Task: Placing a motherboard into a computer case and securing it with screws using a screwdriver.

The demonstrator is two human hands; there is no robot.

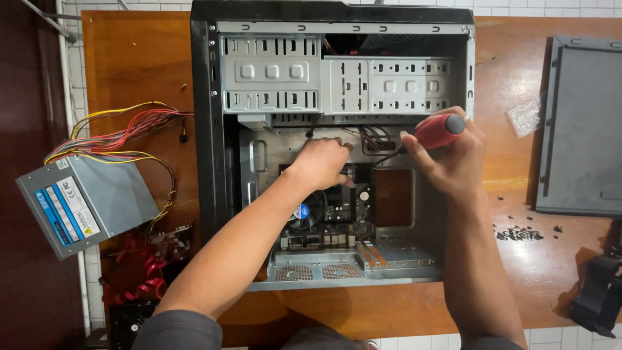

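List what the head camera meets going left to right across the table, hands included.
Grey power supply with its coloured cables → open computer case → left hand on the board inside → right hand gripping a red-handled screwdriver → pile of small dark screws → grey side panel.

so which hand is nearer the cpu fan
Left. The left hand is inside the open computer case, just above the CPU fan. The right hand, gripping the red-handled screwdriver, sits farther off, up and to the fan's right.
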